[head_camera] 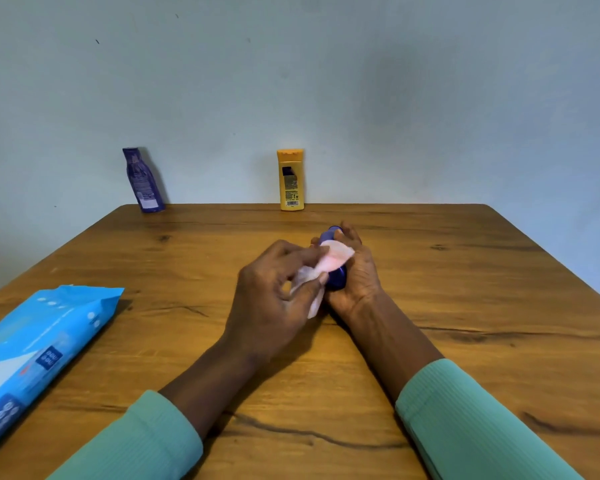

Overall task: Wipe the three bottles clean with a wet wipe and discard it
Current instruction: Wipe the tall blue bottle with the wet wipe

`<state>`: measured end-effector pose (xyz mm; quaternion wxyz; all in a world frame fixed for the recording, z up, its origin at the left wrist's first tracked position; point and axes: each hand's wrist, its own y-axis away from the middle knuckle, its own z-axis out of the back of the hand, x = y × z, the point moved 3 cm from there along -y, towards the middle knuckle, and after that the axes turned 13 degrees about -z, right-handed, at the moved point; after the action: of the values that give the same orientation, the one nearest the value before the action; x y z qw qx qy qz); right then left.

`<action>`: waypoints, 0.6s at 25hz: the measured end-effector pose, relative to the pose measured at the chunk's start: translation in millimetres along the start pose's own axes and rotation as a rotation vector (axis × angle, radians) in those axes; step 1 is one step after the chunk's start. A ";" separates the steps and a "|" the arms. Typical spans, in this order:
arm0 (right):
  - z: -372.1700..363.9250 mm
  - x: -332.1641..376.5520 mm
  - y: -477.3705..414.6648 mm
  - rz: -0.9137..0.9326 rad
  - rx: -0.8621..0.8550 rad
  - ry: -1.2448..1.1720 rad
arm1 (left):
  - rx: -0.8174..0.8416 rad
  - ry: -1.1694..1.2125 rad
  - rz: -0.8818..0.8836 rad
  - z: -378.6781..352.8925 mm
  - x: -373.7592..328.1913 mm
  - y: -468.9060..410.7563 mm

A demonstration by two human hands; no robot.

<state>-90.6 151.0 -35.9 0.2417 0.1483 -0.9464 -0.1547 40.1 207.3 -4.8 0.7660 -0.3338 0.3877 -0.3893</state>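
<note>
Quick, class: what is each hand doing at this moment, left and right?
Left hand: closed on the wet wipe, pressing it against the blue bottle.
Right hand: closed around the blue bottle.

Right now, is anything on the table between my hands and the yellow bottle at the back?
Nothing visible. Bare table lies between the yellow bottle and your hands, which hold the wipe and dark blue bottle.

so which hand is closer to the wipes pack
Left. The left hand is mid-table, right of the wipes pack, holding a wipe. The right hand is farther right, gripping the blue bottle.
</note>
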 end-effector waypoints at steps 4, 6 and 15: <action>-1.4 2.5 1.3 0.045 -0.029 -0.045 | 0.162 -0.158 -0.161 -8.8 -4.1 -1.2; -2.0 0.7 -2.7 0.076 -0.039 0.021 | 0.067 -0.214 -0.101 0.6 6.5 -5.6; -11.5 -5.7 3.8 0.272 0.074 0.536 | -0.070 -0.104 0.147 9.0 24.3 -9.2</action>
<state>-80.8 153.9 -27.2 0.4957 0.0644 -0.8651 -0.0414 54.3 184.0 -1.2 0.7994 -0.3508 0.3842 -0.3006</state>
